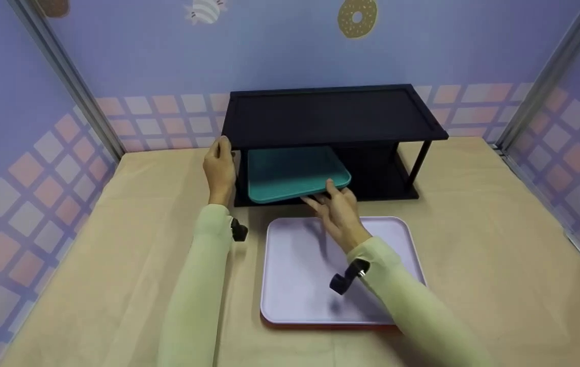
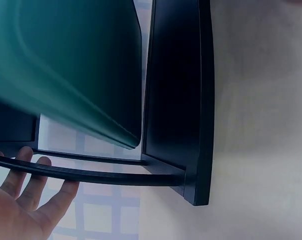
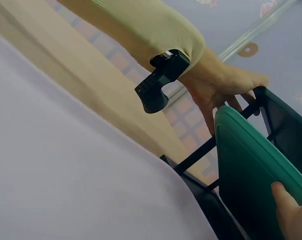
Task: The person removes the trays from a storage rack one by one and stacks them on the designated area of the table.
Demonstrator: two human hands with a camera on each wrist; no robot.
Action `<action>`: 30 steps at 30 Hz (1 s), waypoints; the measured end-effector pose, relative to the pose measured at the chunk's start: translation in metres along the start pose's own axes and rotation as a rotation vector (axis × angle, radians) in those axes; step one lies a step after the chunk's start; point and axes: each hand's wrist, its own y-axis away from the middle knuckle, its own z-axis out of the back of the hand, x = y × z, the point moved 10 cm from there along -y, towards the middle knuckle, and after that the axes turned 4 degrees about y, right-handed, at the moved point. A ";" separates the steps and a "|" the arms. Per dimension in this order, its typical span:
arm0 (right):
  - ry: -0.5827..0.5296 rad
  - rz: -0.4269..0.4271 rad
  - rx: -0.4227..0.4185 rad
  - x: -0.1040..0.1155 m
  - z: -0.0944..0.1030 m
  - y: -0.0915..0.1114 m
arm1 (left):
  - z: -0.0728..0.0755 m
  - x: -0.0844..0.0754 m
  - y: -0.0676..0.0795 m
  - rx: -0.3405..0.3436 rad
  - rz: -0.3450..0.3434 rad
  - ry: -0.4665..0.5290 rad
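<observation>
A two-level black shelf (image 1: 320,114) stands at the back of the table. My left hand (image 1: 219,165) grips its front left corner; in the left wrist view the fingers (image 2: 33,192) lie against the thin post (image 2: 111,177). A green tray (image 1: 295,173) tilts between the two levels, its front edge sticking out toward me. My right hand (image 1: 338,211) holds that tray by its front right corner, thumb on the upper side and fingers beneath. Below the right hand lies a pale lilac tray (image 1: 300,275), flat on the table.
Something red shows under the near edge of the lilac tray. A beige cloth (image 1: 132,244) covers the table. Patterned walls (image 1: 290,56) rise behind the shelf and at both sides, with metal posts (image 1: 71,76) in the corners.
</observation>
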 end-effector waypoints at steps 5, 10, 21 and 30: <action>0.062 0.006 0.011 0.021 0.011 0.014 | 0.002 -0.001 0.000 -0.010 -0.004 -0.001; 0.127 0.023 0.027 0.044 0.024 0.027 | 0.001 0.000 -0.001 -0.016 -0.001 0.004; 0.231 0.051 0.066 0.078 0.063 0.045 | 0.001 0.000 -0.001 -0.029 0.009 0.012; 0.279 0.106 0.103 0.105 0.088 0.058 | 0.000 0.002 0.001 -0.019 0.025 0.022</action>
